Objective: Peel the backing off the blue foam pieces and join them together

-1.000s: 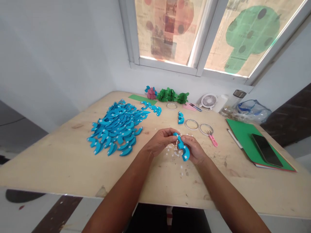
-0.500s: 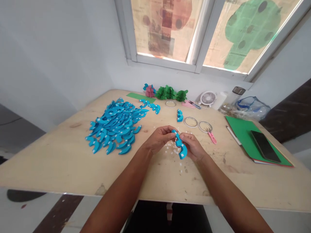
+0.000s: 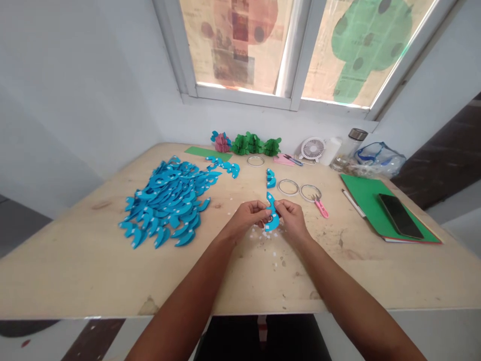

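A curved blue paper piece (image 3: 273, 220) with small white squares on it is held between both hands over the table. My left hand (image 3: 250, 216) pinches its left side, and my right hand (image 3: 290, 216) grips its right edge with thumb and fingers. Small white scraps (image 3: 267, 234) lie on the wood below. Just beyond the hands is a small blue paper piece (image 3: 270, 178). To the left spreads a big heap of similar blue pieces (image 3: 169, 198), and a few joined ones (image 3: 225, 165) lie behind.
Tape rolls (image 3: 288, 187) and pink snips (image 3: 321, 206) lie right of the hands. A phone (image 3: 400, 215) rests on green sheets (image 3: 361, 200), beside a white pen (image 3: 353, 203). Along the wall stand green paper shapes (image 3: 252, 144), a small fan (image 3: 313, 149) and a bottle (image 3: 353, 143).
The held blue piece has turned more upright, and its upper part now stands above my fingers. The camera view has shifted slightly, moving the table items leftward in the picture.
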